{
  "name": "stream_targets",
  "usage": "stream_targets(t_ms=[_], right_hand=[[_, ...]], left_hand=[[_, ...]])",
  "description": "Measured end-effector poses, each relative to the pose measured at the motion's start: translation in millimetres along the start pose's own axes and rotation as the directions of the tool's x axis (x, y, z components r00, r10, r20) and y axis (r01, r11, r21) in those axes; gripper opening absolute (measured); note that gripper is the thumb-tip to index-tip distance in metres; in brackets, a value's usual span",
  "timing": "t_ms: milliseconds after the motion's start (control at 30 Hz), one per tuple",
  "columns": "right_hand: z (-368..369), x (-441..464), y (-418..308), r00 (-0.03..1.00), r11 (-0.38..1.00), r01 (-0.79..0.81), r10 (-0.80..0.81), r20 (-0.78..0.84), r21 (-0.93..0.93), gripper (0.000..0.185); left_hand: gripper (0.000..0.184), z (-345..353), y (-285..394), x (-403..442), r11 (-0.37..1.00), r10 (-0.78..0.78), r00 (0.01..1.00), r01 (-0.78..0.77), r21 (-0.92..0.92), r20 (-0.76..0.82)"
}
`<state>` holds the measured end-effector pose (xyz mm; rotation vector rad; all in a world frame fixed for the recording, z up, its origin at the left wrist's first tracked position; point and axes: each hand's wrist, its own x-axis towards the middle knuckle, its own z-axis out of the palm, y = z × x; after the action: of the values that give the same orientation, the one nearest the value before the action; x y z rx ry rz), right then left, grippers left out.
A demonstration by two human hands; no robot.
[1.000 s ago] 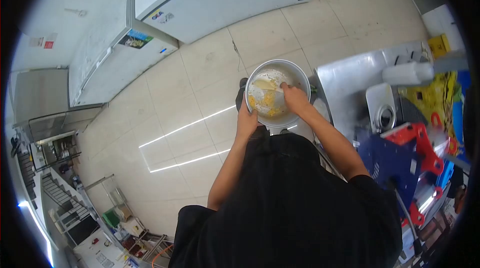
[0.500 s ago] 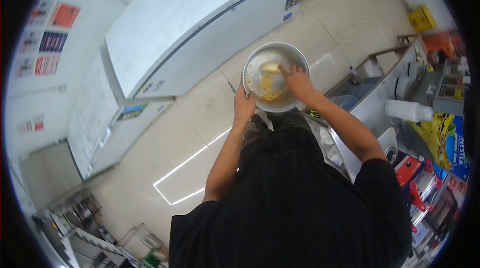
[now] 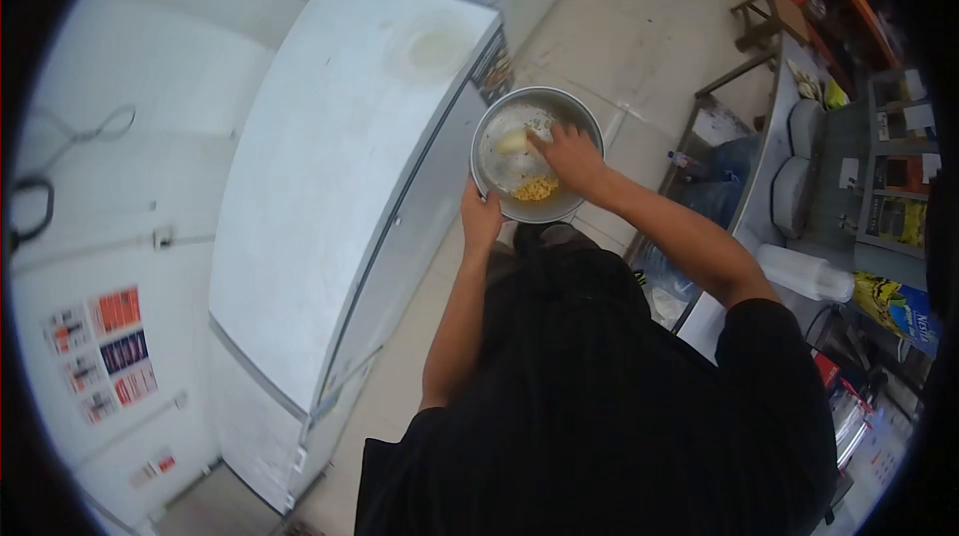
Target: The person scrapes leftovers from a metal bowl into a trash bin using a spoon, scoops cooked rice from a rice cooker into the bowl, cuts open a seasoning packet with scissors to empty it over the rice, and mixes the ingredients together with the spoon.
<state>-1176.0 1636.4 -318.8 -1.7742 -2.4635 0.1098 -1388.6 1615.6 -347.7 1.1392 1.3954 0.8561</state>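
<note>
Pale floor is showing beyond metal pot; left hand is gripping its side, right hand is apparently pinching pale piece inside, near yellow bits. Reaching-in step, likely needing steady hold.

Pot open above, walled all around; freezer to the left

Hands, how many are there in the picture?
2. The left hand holds the metal pot by its side, and the right hand reaches inside it, with a pale piece at its fingers.
</note>
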Motion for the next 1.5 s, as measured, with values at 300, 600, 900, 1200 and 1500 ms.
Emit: stream_targets(t_ms=[300, 600, 900, 1200, 1500], right_hand=[[-2, 62, 205, 0.827, 0.825, -0.561, 0.563, 0.0, -0.069, 0.038], [-38, 176, 472, 0.721, 0.726, -0.636, 0.68, 0.134, -0.261, 0.037], [-67, 253, 698, 0.552, 0.583, -0.743, 0.811, 0.192, -0.329, 0.021], [-77, 295, 973, 0.555, 0.587, -0.81, 0.765, 0.328, 0.002, 0.025], [-144, 341, 1217, 0.616, 0.619, -0.783, 0.786, -0.052, 0.059, 0.04]], left_hand=[[0.05, 170, 63, 210, 0.979, 0.064, 0.926, -0.131, 0.157, 0.372], [0.053, 363, 133, 442, 0.96, 0.224, 0.868, -0.274, 0.052, 0.444], [0.065, 561, 296, 566, 0.972, -0.01, 0.82, -0.125, 0.197, 0.572], [0.061, 812, 322, 743, 0.945, 0.223, 0.808, -0.316, 0.081, 0.545], [0.052, 1025, 405, 877, 0.944, 0.272, 0.787, -0.33, 0.004, 0.553]])
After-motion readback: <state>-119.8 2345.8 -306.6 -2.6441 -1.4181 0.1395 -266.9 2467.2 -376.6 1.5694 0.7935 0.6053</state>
